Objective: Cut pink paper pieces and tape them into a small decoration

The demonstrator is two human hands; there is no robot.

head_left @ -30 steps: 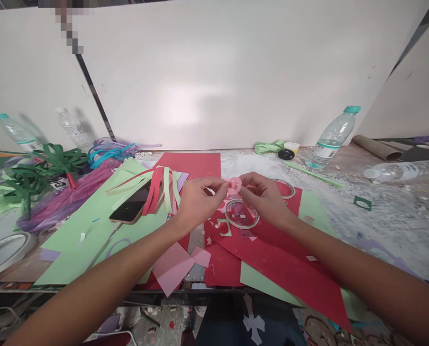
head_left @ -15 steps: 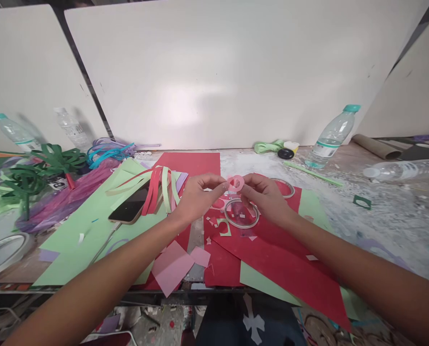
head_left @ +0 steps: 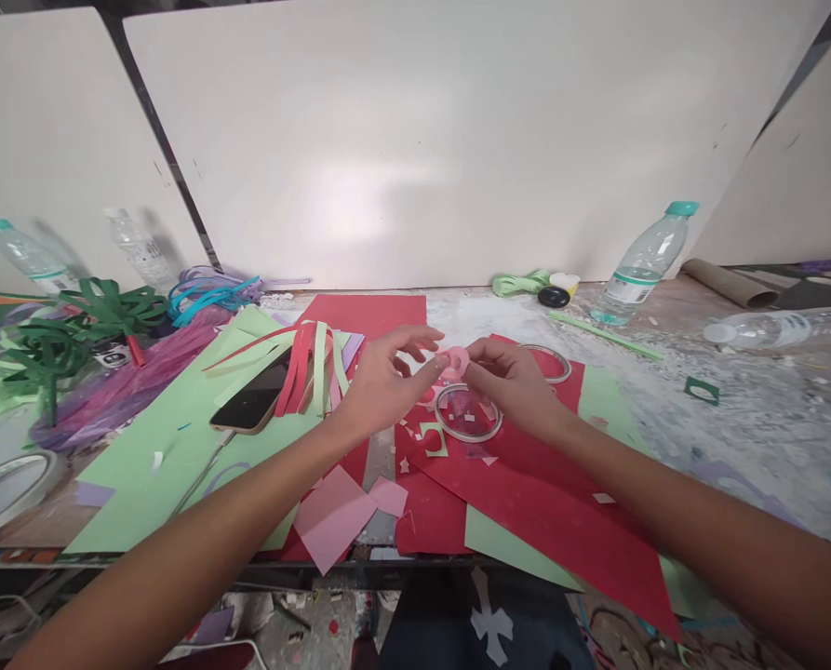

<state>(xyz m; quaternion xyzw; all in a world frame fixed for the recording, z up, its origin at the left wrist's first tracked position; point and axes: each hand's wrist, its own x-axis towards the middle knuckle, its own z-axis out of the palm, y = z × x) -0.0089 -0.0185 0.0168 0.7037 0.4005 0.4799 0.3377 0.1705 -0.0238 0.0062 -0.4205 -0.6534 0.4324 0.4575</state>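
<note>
A small pink paper ring is pinched between the thumb and fingers of my right hand, above the red sheets. My left hand is beside it with fingers spread apart; its thumb tip is at the ring's left edge, and I cannot tell whether it touches. Just below my hands lies a roll of clear tape on red paper. Another tape roll is partly hidden behind my right hand. A pale green square with a round cutout and small paper scraps lie near the first roll.
On the left, a phone with a cable and red and green paper strips lie on green sheets. Pink paper overhangs the front edge. A tilted water bottle stands back right; a white board rises behind.
My left hand's fingers have opened and lifted off the pink ring, which both hands pinched before. My right hand keeps hold of the ring.
</note>
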